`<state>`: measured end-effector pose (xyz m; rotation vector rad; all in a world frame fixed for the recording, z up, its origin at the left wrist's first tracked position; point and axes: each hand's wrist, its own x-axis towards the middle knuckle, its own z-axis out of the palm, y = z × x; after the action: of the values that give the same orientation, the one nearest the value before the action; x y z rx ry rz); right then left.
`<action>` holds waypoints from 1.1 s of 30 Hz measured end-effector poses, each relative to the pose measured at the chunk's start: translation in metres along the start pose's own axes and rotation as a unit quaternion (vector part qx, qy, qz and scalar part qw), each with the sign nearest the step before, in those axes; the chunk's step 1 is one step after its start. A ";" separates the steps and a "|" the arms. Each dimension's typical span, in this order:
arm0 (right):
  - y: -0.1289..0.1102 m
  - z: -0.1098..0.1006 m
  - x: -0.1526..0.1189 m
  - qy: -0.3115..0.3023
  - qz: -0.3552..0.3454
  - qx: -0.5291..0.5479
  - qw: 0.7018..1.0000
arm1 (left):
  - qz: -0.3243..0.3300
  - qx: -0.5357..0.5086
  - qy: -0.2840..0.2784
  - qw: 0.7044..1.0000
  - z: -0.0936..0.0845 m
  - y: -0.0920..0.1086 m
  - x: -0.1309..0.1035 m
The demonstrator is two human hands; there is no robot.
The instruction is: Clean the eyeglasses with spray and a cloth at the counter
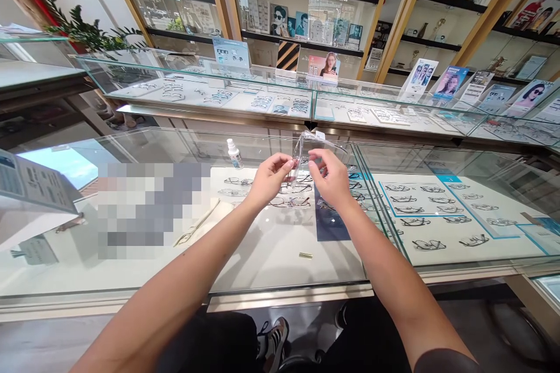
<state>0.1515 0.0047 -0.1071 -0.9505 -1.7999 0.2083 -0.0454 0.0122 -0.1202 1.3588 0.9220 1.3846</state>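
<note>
A pair of clear-framed eyeglasses [301, 154] is held up above the glass counter, turned nearly edge-on. My left hand [272, 178] pinches the frame between thumb and fingertips from the left. On the other side, my right hand [331, 179] has its thumb and fingers curled closed at the frame; the exact contact is hard to make out. One temple of the glasses extends behind the right hand, and a small white tag [320, 136] shows near the top. A white spray bottle [235, 154] stands left of the hands, beyond a cream cloth [205, 220].
Rows of glasses [429, 245] lie inside the glass display counter [280, 268]. A small gold-coloured piece [305, 255] is nearer me. At left stands a printed sign [35, 186]. Behind runs another display case [201, 78] with upright cards. A blurred patch covers part of the left counter.
</note>
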 end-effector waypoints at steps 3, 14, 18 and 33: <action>-0.001 0.004 -0.002 -0.039 -0.019 -0.012 0.999 | 0.005 0.004 -0.024 1.000 0.003 -0.002 -0.002; 0.004 0.000 0.001 0.002 0.021 -0.061 0.998 | -0.009 -0.020 0.031 0.999 0.002 -0.003 -0.001; 0.009 -0.001 0.002 0.019 0.048 -0.081 0.995 | 0.006 -0.061 0.082 0.995 -0.008 0.000 0.006; 0.011 0.002 0.001 -0.042 0.107 -0.084 0.990 | 0.040 -0.084 0.145 0.985 -0.021 0.003 0.014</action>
<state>0.1548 0.0135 -0.1129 -1.2724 -1.8120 0.2368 -0.0657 0.0267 -0.1153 1.0941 0.9214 1.7130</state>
